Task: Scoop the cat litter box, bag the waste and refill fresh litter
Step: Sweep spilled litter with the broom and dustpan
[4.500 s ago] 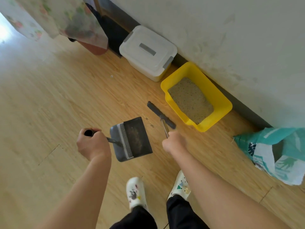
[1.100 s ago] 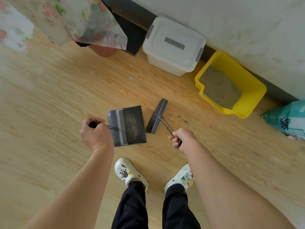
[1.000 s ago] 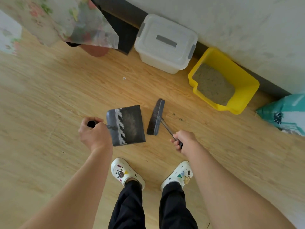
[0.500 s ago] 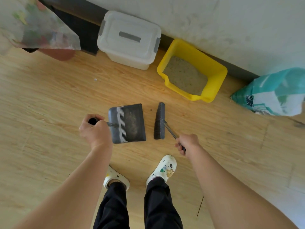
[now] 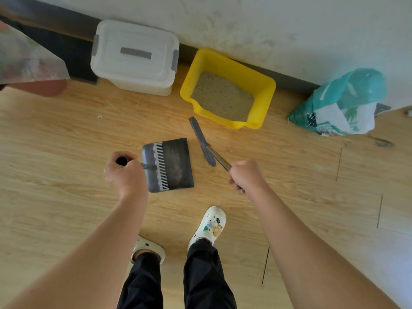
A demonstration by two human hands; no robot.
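Your left hand [image 5: 124, 172] is curled tight round the handle of the dustpan [image 5: 171, 163], the black end of the handle poking out of your fist. Your right hand [image 5: 246, 176] is fisted round the thin handle of the brush [image 5: 201, 141]. The pan sits low over the floor [image 5: 66, 134]; whether it touches, I cannot tell. Its open edge faces right, toward the brush head. A strip of bare boards shows between that edge and the bristles.

The brush head lies on a slant, its far tip just short of the front lip of the yellow litter box [image 5: 265, 101]. The box sits back against the dark baseboard [image 5: 289, 80], grey-brown litter [image 5: 223, 97] spread inside. Its left wall is just beside the white lidded bin [image 5: 133, 56], with only a narrow gap there.

You have wide bare floor left of the pan. There is more on your right, between the box and the teal bag [image 5: 338, 103], which slumps at the wall well apart from the box. A floral cloth [image 5: 26, 59] hangs in at the far left edge.

The count: one dustpan, one brush, one litter box, one bin, one bag. Both your hands are busy, and both shoes are planted behind the tools, right shoe [image 5: 210, 224] ahead of left shoe [image 5: 147, 248]
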